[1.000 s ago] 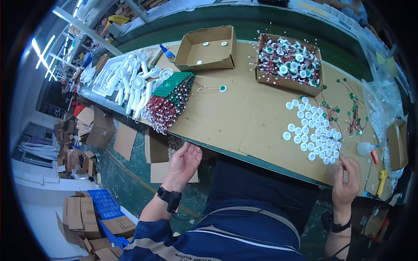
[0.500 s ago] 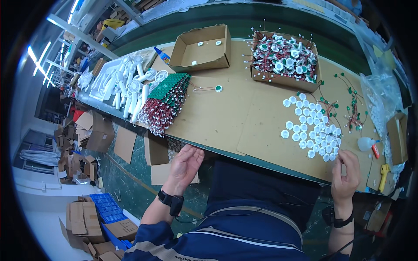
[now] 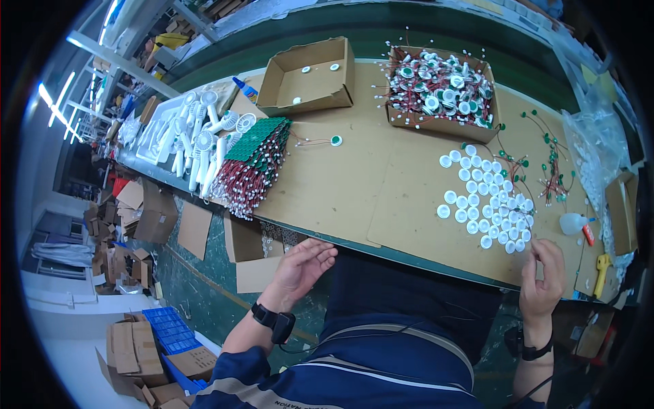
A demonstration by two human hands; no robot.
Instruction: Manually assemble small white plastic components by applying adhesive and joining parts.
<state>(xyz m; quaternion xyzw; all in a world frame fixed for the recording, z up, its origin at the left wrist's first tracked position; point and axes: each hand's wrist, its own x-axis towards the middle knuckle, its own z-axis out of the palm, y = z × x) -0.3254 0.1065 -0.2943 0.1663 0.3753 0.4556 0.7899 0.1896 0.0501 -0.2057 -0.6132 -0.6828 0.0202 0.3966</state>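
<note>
Over the front edge of the worktable, my left hand (image 3: 304,269) is turned partly palm up with its fingers bent and pressed together. Whatever lies between them, if anything, cannot be made out. My right hand (image 3: 543,278) is at the near right edge, fingers loosely bent and thumb apart, with nothing seen in it. Just beyond its fingertips spreads a group of round white plastic caps (image 3: 496,213). One green-and-white disc with thin wires (image 3: 336,140) lies alone mid-table. Left of it is a stack of green disc sheets (image 3: 262,146) with many red wires hanging off.
At the back stand a cardboard box (image 3: 267,95) with a few white discs and a box (image 3: 409,121) heaped with wired discs. White handheld fans (image 3: 204,141) fill the left end. Loose wired green discs (image 3: 555,184), a small bottle (image 3: 573,223) and a yellow tool (image 3: 602,273) lie right.
My left hand has moved to the right and slightly nearer to me along the table edge. My right hand stays almost in place beside the caps. The view has shifted slightly.
</note>
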